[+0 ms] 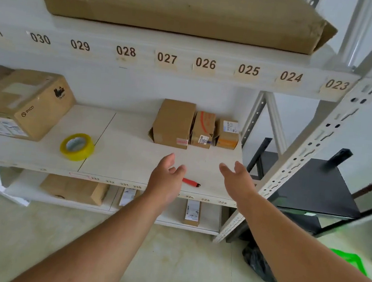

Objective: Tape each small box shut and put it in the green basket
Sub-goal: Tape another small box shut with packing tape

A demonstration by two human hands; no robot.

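Observation:
Three small cardboard boxes stand side by side at the back right of the middle shelf (121, 157): a plain brown box (173, 123), a box with orange print (203, 129) and a smaller box with an orange band (227, 133). A yellow tape roll (77, 146) lies on the shelf to the left. A red-handled cutter (191, 182) lies near the shelf's front edge. My left hand (167, 178) and my right hand (237, 180) hover open over the shelf in front of the boxes, holding nothing. The green basket (351, 261) shows partly on the floor at lower right.
A large Pico carton (23, 103) sits at the shelf's left. A long flat carton (183, 7) lies on the top shelf. Parcels rest on the lower shelf (74, 190). A black bag (257, 263) and a black stand (313, 186) are right of the rack's perforated post (318, 141).

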